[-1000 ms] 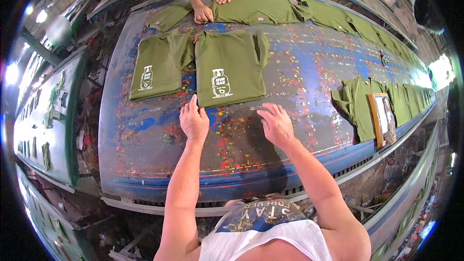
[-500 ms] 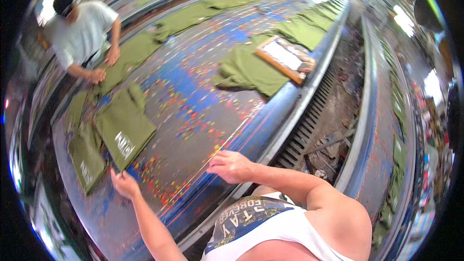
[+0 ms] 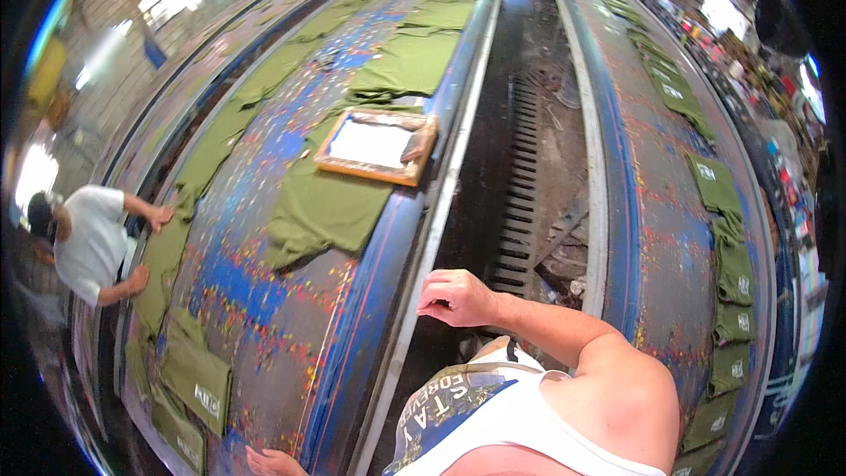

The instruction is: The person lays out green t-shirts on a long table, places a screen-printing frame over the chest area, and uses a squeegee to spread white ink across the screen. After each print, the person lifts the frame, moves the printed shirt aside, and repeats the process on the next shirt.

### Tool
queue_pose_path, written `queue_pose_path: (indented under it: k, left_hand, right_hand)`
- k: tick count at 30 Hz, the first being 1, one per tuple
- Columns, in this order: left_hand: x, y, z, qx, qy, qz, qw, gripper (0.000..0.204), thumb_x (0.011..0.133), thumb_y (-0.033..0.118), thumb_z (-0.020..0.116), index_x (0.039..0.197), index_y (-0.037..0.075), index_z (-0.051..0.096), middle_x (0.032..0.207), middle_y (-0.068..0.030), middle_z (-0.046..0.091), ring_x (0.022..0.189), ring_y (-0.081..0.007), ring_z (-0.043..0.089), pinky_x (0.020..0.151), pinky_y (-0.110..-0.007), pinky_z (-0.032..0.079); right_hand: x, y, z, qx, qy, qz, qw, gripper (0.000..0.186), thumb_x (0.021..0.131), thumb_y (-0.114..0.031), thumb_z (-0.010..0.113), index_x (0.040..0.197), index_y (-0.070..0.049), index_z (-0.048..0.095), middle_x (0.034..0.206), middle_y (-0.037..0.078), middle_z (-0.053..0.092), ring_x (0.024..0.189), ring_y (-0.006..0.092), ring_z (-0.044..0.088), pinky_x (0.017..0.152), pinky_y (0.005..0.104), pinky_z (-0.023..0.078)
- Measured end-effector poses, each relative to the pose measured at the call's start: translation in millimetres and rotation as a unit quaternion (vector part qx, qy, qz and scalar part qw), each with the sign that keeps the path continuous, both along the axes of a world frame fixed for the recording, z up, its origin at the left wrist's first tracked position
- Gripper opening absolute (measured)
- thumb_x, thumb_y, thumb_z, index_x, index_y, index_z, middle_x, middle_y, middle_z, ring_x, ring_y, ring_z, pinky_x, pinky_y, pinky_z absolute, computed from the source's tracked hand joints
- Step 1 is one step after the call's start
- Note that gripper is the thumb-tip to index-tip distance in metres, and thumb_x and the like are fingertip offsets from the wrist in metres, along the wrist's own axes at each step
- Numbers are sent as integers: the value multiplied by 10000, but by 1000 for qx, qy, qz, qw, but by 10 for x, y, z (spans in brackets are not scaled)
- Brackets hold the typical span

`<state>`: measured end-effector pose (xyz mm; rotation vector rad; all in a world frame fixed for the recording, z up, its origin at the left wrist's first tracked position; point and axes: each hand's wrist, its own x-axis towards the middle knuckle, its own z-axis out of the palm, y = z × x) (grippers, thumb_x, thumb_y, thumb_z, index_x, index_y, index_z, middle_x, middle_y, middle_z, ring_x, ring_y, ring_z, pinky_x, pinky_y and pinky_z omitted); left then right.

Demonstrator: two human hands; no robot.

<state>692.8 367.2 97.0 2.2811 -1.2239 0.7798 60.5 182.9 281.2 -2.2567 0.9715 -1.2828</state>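
My left hand (image 3: pixel 275 462) shows at the lower edge, fingers stretched out and apart, holding nothing I can see. It is just right of two olive-green garments lying on the long table: one with a white print (image 3: pixel 194 377), and a second garment (image 3: pixel 179 434) partly overlapped by it. My right hand (image 3: pixel 458 298) is raised above the table's right edge, its fingers curled into a loose fist with nothing visible in them. Farther up the table, a wood-framed printing screen (image 3: pixel 366 173) rests on a flat olive-green shirt (image 3: pixel 324 216).
At the left, a person (image 3: pixel 92 242) in a light shirt has both hands on olive-green fabric (image 3: pixel 161 269) along the table's far side. A metal rail (image 3: pixel 439 211) edges the paint-spattered table. Right of the slatted, cluttered gap (image 3: pixel 520 185), another table carries printed green garments (image 3: pixel 733 269).
The view has turned rightward, so the table sits farther left. My left hand has moved away from the printed garment's corner. My right hand stays raised and curled.
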Motion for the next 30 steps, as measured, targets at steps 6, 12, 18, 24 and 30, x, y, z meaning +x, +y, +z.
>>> queue_pose_path:
  k: [6,12,18,24,30]
  left_hand:
    - [-1101,-615,364,54,-34,-168,984,330,1036,200,695,1323,74,799,1288,-169,773,1232,-391,710,1113,-569,534]
    - [-1323,-993,476,23,-46,-268,962,294,1081,241,691,1280,57,803,1234,-173,789,1168,-391,734,1052,-570,570]
    - [-1284,-1010,508,-21,-71,-283,956,315,1110,291,680,1281,52,795,1263,-181,787,1183,-399,739,1076,-568,565]
    - [-1133,-995,337,29,-17,-274,961,401,1059,210,709,1416,27,730,1431,-213,723,1355,-416,661,1180,-583,500]
    - [-1098,-863,172,38,72,-259,963,460,945,55,757,1403,69,724,1529,-179,673,1506,-419,567,1281,-589,397]
  right_hand:
    - [-751,-13,18,-51,11,-49,997,209,952,-188,916,920,-77,742,890,79,750,843,303,748,721,422,611]
    - [-937,205,35,-22,8,-102,995,290,1045,-64,763,1334,-58,784,887,144,810,774,338,795,700,438,649]
    - [-784,539,-54,-36,37,-174,983,411,1036,-50,712,1445,-90,696,799,144,757,699,369,762,605,486,590]
    - [-271,751,26,-22,30,-125,991,533,916,77,672,1422,-84,724,998,134,789,853,348,787,717,461,657]
    - [446,842,15,-12,16,-30,999,570,812,141,686,1340,-51,779,1142,186,792,943,376,794,805,435,683]
